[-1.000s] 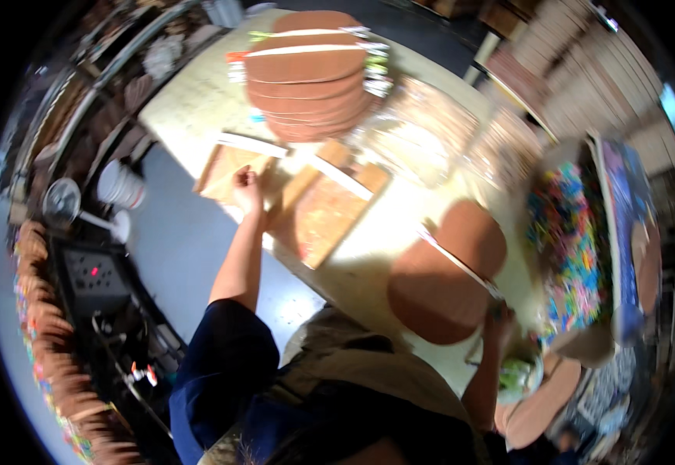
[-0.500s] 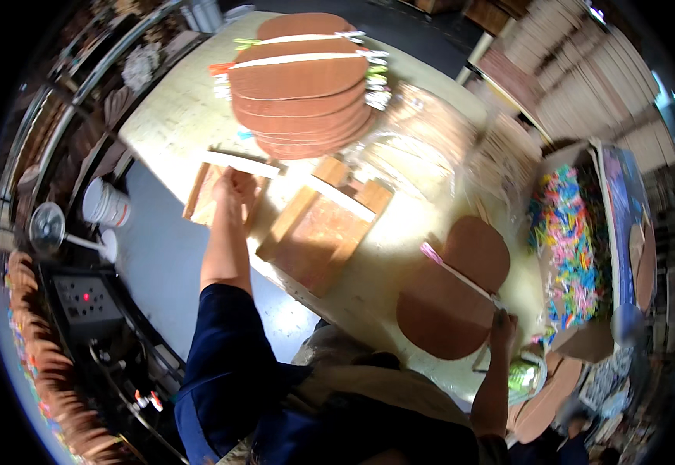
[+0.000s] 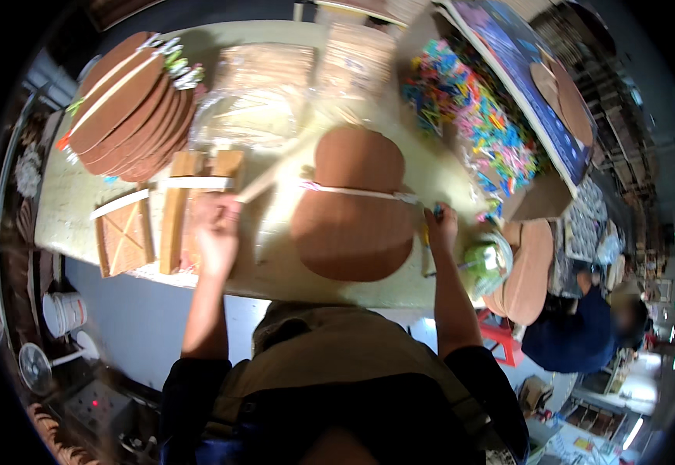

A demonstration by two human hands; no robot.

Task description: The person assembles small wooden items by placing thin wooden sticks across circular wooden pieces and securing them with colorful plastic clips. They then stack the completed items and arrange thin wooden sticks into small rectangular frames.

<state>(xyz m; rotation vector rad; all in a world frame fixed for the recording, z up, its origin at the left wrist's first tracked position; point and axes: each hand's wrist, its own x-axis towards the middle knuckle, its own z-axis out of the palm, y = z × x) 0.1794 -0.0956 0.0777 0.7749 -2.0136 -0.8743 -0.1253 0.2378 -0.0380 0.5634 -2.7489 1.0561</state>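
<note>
My left hand (image 3: 217, 221) is closed on one end of a thin pale wooden strip (image 3: 272, 172), which slants up and away, blurred by motion. Below that hand is a wooden frame (image 3: 171, 225) with a white strip across its top. To the right lies a brown guitar-shaped board (image 3: 353, 232); a pale strip (image 3: 357, 191) crosses its waist, with a pinkish clip at the left end and a whitish one at the right. My right hand (image 3: 442, 221), just right of the board, has its fingers closed around something small and dark that I cannot make out.
A second wooden frame (image 3: 124, 236) stands at left. Behind it is a stack of brown boards (image 3: 132, 108) with clipped strips. Bagged wood strips (image 3: 264, 70) lie at the back. A carton (image 3: 539, 198) of colourful clips and a green-filled jar (image 3: 486, 263) are on the right. A person (image 3: 574, 329) is beyond.
The view has turned to the right. My left hand has moved from the left wooden frame toward the board and now carries a pale strip. My right hand stays beside the board.
</note>
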